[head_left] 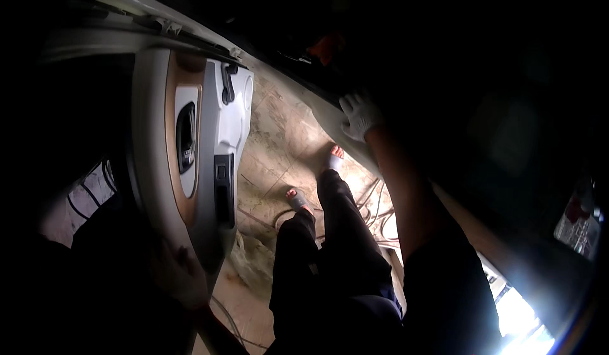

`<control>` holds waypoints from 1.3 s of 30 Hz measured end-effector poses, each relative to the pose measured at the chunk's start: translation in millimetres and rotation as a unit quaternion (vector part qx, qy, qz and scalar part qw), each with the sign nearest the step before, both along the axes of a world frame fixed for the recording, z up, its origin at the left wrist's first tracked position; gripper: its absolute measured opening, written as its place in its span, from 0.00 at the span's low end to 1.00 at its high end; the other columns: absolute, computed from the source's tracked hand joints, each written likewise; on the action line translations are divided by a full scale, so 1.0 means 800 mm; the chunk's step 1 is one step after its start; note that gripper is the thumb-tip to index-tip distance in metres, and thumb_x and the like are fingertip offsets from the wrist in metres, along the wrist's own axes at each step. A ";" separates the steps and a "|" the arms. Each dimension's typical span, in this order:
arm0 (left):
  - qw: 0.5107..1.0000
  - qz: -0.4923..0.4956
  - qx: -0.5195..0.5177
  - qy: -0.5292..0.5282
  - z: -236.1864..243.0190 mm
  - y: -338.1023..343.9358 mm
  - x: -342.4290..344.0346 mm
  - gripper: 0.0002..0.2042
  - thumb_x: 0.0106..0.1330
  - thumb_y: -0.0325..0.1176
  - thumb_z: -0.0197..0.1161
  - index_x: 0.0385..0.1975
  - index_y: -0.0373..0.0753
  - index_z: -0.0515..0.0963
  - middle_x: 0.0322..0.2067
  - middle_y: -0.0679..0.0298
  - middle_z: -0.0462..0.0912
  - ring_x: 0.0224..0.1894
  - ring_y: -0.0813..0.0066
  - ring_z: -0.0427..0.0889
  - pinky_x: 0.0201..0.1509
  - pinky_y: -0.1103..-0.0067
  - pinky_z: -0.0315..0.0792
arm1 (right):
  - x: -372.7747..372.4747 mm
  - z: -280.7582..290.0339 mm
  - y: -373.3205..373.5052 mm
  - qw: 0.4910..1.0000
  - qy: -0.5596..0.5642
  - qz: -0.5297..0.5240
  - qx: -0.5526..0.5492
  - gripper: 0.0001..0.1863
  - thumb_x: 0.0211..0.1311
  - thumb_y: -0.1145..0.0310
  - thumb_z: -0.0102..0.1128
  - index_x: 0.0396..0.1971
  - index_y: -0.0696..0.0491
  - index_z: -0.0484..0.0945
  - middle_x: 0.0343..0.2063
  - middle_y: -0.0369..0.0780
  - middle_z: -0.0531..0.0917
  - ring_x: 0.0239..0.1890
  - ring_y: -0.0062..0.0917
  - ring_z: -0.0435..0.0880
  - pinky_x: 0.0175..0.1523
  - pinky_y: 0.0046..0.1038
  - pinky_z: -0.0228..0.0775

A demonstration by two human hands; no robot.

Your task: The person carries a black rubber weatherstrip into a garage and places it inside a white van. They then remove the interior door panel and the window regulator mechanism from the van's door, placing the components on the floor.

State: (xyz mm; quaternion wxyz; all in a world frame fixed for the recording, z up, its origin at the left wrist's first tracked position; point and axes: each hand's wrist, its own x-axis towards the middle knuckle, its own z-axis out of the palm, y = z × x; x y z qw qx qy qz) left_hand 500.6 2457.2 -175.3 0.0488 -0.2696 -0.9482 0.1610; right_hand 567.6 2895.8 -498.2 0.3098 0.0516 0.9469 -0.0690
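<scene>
An open car door (pixel 143 114) with a beige, brown and grey inner panel stands to my left. In deep shadow my left hand (pixel 181 279), in a pale glove, is curled over the near edge of this door; its fingertips are hard to make out. Farther ahead, my right hand (pixel 360 117) wears a white knit glove. Its fingers are spread and rest against the pale door sill (pixel 323 111) of the car body. Nothing shows in that hand. On the door panel are a black inner handle (pixel 186 138), a window crank (pixel 228 83) and a dark armrest pull (pixel 224 190).
My sandalled feet (pixel 335 158) stand on a stained tile floor (pixel 269 133) between door and sill. Cables or hoses (pixel 374 209) lie beside them. A clear plastic container (pixel 578 225) sits at the far right. The car interior is mostly dark; bright light (pixel 523 317) glares at lower right.
</scene>
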 end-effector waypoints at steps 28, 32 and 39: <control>0.995 -0.086 0.010 -0.038 -0.030 0.103 -0.136 0.19 0.71 0.37 0.53 0.55 0.30 0.71 0.54 0.44 0.76 0.55 0.43 0.75 0.58 0.55 0.70 | 0.002 -0.059 0.013 0.995 0.052 -0.053 -0.067 0.36 0.61 0.53 0.54 0.67 0.54 0.60 0.65 0.50 0.64 0.63 0.46 0.68 0.69 0.43 0.55; 0.995 -0.094 -0.027 -0.007 -0.030 0.104 -0.136 0.21 0.71 0.39 0.53 0.57 0.31 0.69 0.55 0.45 0.76 0.55 0.43 0.76 0.59 0.54 0.69 | -0.001 -0.051 0.018 0.995 0.054 -0.048 -0.062 0.36 0.60 0.54 0.56 0.66 0.54 0.60 0.64 0.49 0.65 0.63 0.46 0.68 0.68 0.44 0.56; 0.995 -0.103 -0.013 -0.008 -0.031 0.108 -0.134 0.20 0.70 0.39 0.54 0.57 0.34 0.68 0.52 0.45 0.76 0.52 0.44 0.76 0.57 0.54 0.69 | -0.006 -0.044 0.017 0.995 0.066 -0.038 -0.067 0.36 0.57 0.55 0.58 0.63 0.58 0.63 0.62 0.52 0.67 0.61 0.45 0.70 0.66 0.43 0.58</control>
